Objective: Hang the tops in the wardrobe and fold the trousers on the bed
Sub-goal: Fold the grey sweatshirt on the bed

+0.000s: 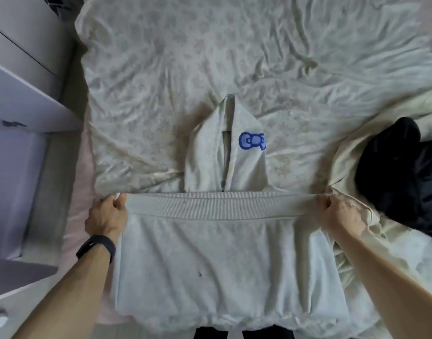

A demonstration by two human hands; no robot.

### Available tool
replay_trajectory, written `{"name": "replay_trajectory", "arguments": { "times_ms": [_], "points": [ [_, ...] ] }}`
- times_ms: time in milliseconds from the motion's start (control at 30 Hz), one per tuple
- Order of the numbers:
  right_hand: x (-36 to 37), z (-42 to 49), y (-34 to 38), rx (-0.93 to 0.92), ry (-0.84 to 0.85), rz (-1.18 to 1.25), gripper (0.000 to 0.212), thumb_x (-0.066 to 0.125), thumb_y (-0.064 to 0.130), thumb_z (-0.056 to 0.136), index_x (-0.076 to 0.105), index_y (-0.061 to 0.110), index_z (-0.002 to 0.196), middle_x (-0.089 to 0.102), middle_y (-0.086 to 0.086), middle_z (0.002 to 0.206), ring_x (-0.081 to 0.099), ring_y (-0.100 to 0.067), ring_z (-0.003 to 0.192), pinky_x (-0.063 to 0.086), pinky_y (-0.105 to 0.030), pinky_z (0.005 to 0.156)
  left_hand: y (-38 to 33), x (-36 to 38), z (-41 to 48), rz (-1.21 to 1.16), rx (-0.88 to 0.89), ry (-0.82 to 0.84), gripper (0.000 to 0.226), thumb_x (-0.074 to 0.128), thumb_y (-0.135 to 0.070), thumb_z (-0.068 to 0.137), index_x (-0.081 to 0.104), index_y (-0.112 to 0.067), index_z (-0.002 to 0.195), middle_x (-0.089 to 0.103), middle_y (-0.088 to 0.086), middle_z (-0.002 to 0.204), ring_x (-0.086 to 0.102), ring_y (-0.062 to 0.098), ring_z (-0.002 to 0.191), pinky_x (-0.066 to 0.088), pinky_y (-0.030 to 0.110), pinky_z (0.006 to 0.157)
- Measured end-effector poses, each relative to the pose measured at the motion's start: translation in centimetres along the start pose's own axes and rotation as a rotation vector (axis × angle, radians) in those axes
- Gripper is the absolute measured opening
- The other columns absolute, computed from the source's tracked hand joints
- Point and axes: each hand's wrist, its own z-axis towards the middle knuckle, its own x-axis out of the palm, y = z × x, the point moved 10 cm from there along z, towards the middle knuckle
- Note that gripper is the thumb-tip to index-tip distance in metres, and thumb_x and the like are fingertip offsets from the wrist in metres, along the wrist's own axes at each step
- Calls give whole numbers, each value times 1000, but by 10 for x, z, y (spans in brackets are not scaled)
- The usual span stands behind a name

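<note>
A pale grey hooded sweatshirt [224, 260] lies on the bed, folded so its ribbed hem band [222, 205] runs across the middle. Its hood [224, 152] points away from me and carries a blue bow print [252, 141]. My left hand [107, 214] grips the left end of the hem band; a black band sits on that wrist. At the band's right end, my right hand [339, 211] pinches the fabric. Both arms reach forward over the near edge of the bed.
The bed [185, 69] is covered by a wrinkled pale floral sheet. A black garment [400, 172] lies bunched on cream fabric [351, 167] at the right. White furniture [21, 89] stands along the left side of the bed.
</note>
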Motion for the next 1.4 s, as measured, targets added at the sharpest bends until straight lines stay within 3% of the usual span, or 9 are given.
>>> {"name": "replay_trajectory", "arguments": {
  "times_ms": [133, 267, 367, 467, 600, 933, 1167, 1300, 1400],
  "points": [
    [18, 10, 5, 0, 51, -53, 40, 35, 45, 105, 56, 26, 134, 63, -21, 126, 60, -44, 112, 46, -46, 82, -13, 24, 18, 6, 8, -3, 51, 32, -51, 104, 64, -15, 119, 54, 22, 126, 55, 46, 111, 43, 53, 92],
    [14, 3, 18, 5, -12, 61, 34, 43, 46, 103, 53, 24, 127, 57, -17, 132, 55, -45, 117, 45, -50, 87, -12, 49, 19, -100, -47, 53, 49, 30, -50, 105, 62, -16, 121, 59, 23, 122, 56, 46, 108, 47, 55, 90],
    [7, -17, 38, -177, -155, 123, 36, 57, 32, 98, 51, 21, 132, 50, -14, 131, 51, -43, 117, 47, -53, 87, -24, 44, 5, -181, -32, -38, 35, 39, -33, 105, 58, -12, 125, 55, 26, 125, 52, 47, 113, 45, 57, 90],
    [5, -52, 75, -536, -333, 81, 31, 61, 19, 94, 63, 17, 125, 57, -10, 121, 55, -39, 105, 54, -49, 82, -69, 22, -35, -87, 429, -279, 32, 55, -21, 97, 58, -14, 128, 53, 18, 133, 51, 41, 111, 41, 51, 90],
    [35, -71, 120, -716, -169, 47, 32, 66, 17, 93, 66, 24, 125, 59, 1, 130, 60, -30, 102, 57, -40, 61, -118, 41, -76, 35, 897, -181, 33, 50, -34, 93, 68, -24, 119, 60, 1, 125, 59, 30, 96, 42, 43, 80],
    [62, -49, 134, -618, -20, -129, 22, 56, 38, 99, 63, 23, 113, 57, 0, 113, 61, -29, 100, 57, -42, 65, -136, 23, -45, 55, 961, -166, 33, 45, -42, 96, 68, -20, 88, 62, -2, 88, 56, 27, 79, 37, 40, 75],
    [72, -44, 136, -519, 140, -194, 28, 54, 44, 100, 63, 23, 115, 47, 1, 128, 57, -25, 116, 55, -42, 73, -135, 26, -40, 51, 882, -143, 14, 78, -22, 86, 64, -19, 83, 61, -3, 67, 58, 26, 68, 31, 35, 71],
    [42, -41, 138, -531, -98, -46, 25, 56, 33, 101, 62, 10, 109, 51, -8, 120, 62, -35, 95, 39, -33, 52, -131, 26, -27, 32, 799, -132, 10, 73, -21, 90, 65, -18, 86, 65, 0, 66, 62, 27, 68, 35, 37, 75],
    [42, -30, 136, -495, -95, -62, 24, 60, 37, 98, 65, 14, 106, 54, -6, 118, 60, -34, 99, 46, -35, 54, -130, 32, -18, 60, 766, -104, 8, 72, -23, 90, 66, -18, 90, 68, 4, 74, 62, 33, 75, 39, 41, 74]
  ]
}}
